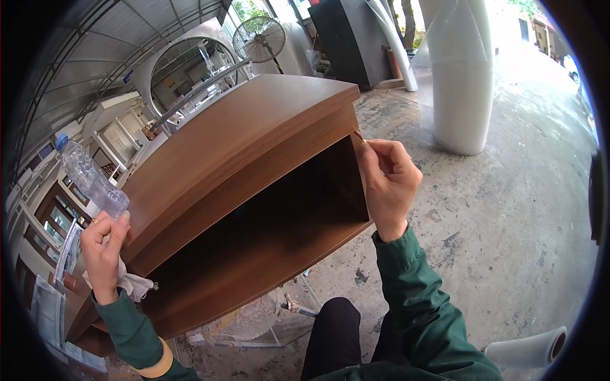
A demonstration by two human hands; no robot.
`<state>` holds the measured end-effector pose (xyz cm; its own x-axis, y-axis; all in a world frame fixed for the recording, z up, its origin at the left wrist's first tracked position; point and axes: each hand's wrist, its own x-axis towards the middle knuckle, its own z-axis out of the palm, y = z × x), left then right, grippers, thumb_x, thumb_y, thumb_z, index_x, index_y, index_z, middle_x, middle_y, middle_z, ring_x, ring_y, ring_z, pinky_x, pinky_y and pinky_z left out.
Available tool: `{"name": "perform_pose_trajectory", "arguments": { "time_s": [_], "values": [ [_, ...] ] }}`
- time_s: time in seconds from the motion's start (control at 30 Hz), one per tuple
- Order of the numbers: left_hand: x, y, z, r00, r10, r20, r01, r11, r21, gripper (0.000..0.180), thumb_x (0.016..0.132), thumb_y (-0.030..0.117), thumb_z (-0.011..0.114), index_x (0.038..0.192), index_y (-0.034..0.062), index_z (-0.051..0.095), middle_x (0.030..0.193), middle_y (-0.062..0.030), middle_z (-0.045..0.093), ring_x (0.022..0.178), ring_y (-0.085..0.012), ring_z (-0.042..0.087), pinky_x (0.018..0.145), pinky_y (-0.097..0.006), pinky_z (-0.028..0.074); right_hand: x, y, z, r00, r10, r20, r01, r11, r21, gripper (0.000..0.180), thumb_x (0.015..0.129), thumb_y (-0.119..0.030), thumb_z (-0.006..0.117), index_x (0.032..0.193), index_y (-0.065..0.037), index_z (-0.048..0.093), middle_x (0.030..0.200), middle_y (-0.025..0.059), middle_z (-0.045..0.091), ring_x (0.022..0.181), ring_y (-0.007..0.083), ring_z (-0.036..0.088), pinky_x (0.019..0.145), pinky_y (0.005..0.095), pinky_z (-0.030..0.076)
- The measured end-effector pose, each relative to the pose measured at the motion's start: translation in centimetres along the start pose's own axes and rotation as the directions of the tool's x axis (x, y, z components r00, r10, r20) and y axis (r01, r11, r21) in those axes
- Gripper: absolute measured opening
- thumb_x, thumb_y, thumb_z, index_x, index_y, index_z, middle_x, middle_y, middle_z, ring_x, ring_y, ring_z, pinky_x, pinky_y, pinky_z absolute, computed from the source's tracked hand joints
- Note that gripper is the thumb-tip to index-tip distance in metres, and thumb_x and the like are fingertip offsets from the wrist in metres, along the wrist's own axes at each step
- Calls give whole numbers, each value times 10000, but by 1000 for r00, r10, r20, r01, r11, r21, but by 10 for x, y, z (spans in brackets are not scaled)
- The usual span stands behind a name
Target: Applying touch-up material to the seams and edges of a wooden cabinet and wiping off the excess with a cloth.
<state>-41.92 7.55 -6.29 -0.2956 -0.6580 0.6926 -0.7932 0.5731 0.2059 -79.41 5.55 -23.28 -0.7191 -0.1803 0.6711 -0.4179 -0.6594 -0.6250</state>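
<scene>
Concrete yard; right hand (387,184) raised at cabinet (254,159) corner.

bottle (92,180) base hidden in our left hand (105,247) | cloth (135,286) mostly behind same hand | thin bit pinched by right hand (386,184) at cabinet (241,146) corner too small to ID | roll (530,348) cut by frame edge

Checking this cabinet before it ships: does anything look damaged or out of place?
Nothing on the brown cabinet looks damaged. The right hand pinches something thin at its upper front corner; the left hand holds a clear bottle and cloth.
</scene>
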Motion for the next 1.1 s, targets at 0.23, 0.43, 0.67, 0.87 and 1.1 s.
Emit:
{"name": "perform_pose_trajectory", "arguments": {
  "time_s": [0.23,0.43,0.67,0.87,1.1],
  "values": [
    [-1,-2,-1,1000,-4,-3,4,1000,-7,395,889,188,637,593,-31,494,588,-20,373,610,-116,343,582,-292,258,-2,1,6,1000,-17,1,17,999,-51,56,802,-10,688,813,-14,634,727,98,661,664,175,661,674,264,533],
    [0,1,-1,1000,-3,-1,3,1000,-3,397,889,203,635,594,-30,509,582,-22,375,606,-118,344,579,-293,259,-10,-9,7,975,-217,53,222,967,-127,74,794,-11,696,801,-29,624,760,108,669,772,231,697,753,322,529],
    [0,1,-4,998,-55,39,54,998,14,395,899,203,598,616,-61,517,634,-12,363,637,-98,358,597,-268,256,-10,-1,7,999,-23,-22,22,999,-46,65,810,-29,705,828,-19,643,806,109,690,834,226,702,749,295,523],
    [0,3,-3,998,-54,38,53,998,29,387,899,203,600,630,-65,524,642,-10,359,635,-93,355,593,-267,255,-14,-2,10,985,-169,22,170,979,-116,70,790,-23,707,803,-51,644,781,77,679,898,264,692,809,304,503],
    [0,2,-4,997,-66,36,65,997,30,386,894,210,605,634,-65,526,641,-7,348,636,-94,351,599,-269,252,-18,-11,9,977,-214,-3,213,971,-109,101,773,15,721,822,-43,655,832,54,624,773,198,613,757,282,459]
  ]
}}
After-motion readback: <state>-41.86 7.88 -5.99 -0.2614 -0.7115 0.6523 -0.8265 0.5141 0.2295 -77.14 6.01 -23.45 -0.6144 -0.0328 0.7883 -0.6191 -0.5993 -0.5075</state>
